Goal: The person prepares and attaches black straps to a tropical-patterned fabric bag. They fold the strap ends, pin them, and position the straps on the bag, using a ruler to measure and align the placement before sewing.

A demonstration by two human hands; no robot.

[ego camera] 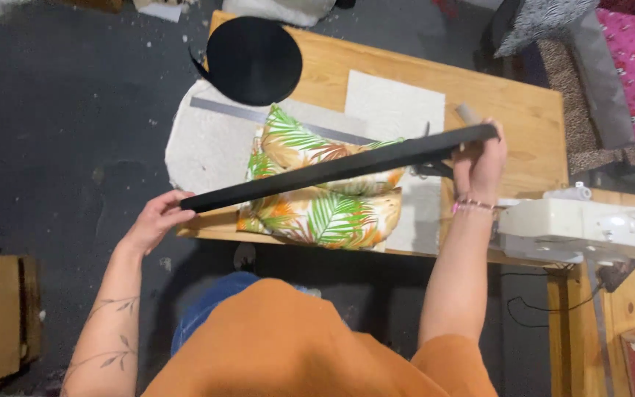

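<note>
A long black strap (pixel 339 167) is being held stretched between both hands, above the folded leaf-print fabric (pixel 321 198) lying on the bench (pixel 523 110). The left hand (pixel 157 219) is pinching one end; the right hand (pixel 479 165) is closed around the other. The strap is not yet being attached to the fabric; a roll of black strap (pixel 253 60) is resting beyond the hands.
</note>
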